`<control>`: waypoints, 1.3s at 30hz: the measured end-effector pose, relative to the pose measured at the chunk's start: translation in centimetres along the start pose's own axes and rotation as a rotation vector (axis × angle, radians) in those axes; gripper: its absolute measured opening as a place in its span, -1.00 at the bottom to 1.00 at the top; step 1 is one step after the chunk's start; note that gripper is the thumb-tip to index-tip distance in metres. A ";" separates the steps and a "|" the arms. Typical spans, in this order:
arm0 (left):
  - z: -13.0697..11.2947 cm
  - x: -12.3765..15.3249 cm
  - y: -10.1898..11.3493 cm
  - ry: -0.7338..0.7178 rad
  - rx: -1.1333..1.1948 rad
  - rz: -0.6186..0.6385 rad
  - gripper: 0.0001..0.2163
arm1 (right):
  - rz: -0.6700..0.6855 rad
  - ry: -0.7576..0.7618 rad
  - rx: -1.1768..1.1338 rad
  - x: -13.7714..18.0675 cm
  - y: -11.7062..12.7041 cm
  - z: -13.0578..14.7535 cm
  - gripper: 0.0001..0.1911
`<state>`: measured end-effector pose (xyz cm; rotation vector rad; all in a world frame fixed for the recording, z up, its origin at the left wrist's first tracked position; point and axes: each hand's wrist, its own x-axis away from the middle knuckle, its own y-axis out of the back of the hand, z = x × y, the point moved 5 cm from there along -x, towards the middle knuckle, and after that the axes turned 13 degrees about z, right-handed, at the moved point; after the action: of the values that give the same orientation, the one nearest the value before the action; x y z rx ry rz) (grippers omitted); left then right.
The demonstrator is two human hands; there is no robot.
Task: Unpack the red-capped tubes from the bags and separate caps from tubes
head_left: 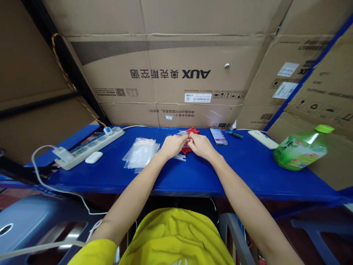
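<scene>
My left hand (pixel 174 145) and my right hand (pixel 202 145) meet over the middle of the blue table, fingers closed and fingertips pressed together. What they pinch is hidden behind the fingers. Around and behind the fingertips lies a pile of thin pieces with red ends (pixel 193 130), which look like small screwdrivers. Thin clear or metallic shafts (pixel 180 157) stick out below my left hand. Left of the hands is a loose stack of clear plastic bags (pixel 140 154), lying flat.
A power strip (pixel 91 147) with plugs and a white earbud case (pixel 94 157) lie at left. At right are a phone (pixel 218 136), a green-handled tool (pixel 236 134), a pale phone-like slab (pixel 263 139) and a green bottle (pixel 302 149). Cardboard (pixel 165 55) walls the back.
</scene>
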<state>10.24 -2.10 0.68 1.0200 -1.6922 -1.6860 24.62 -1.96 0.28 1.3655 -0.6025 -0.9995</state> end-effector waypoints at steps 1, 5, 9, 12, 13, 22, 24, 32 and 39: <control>0.1 0.0 0.1 0.002 -0.009 0.006 -0.62 | 0.003 -0.007 0.011 0.0 0.0 0.1 -0.83; 0.1 0.2 0.5 -0.003 -0.011 0.028 -0.62 | 0.017 -0.015 0.034 0.0 0.0 0.4 -0.82; 0.0 0.2 0.8 -0.003 -0.001 0.034 -0.61 | 0.017 0.006 0.038 0.0 -0.1 0.4 -0.83; 0.0 0.2 0.8 -0.013 0.013 0.027 -0.63 | 0.005 0.031 0.020 -0.2 -0.2 0.4 -0.81; 0.0 0.2 0.8 -0.015 0.016 0.027 -0.63 | -0.001 0.041 0.012 -0.2 -0.3 0.3 -0.81; 0.3 0.2 0.4 -0.051 0.028 0.015 -0.61 | -0.054 0.090 -0.150 -0.3 -0.4 0.1 -0.79; 0.3 0.3 0.6 -0.061 0.045 0.000 -0.60 | -0.076 0.105 -0.255 0.0 0.0 0.0 -0.76; 0.9 0.4 1.1 -0.029 0.031 -0.011 -0.56 | -0.041 0.201 -0.343 -0.1 0.6 -0.9 -0.65; 0.6 -0.3 0.3 0.074 0.079 -0.020 -0.59 | -0.076 0.013 -0.102 0.0 0.9 -0.9 -0.61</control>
<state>9.87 -1.56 0.93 1.1254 -1.7183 -1.5845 25.57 -1.54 1.06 1.3113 -0.4869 -1.0674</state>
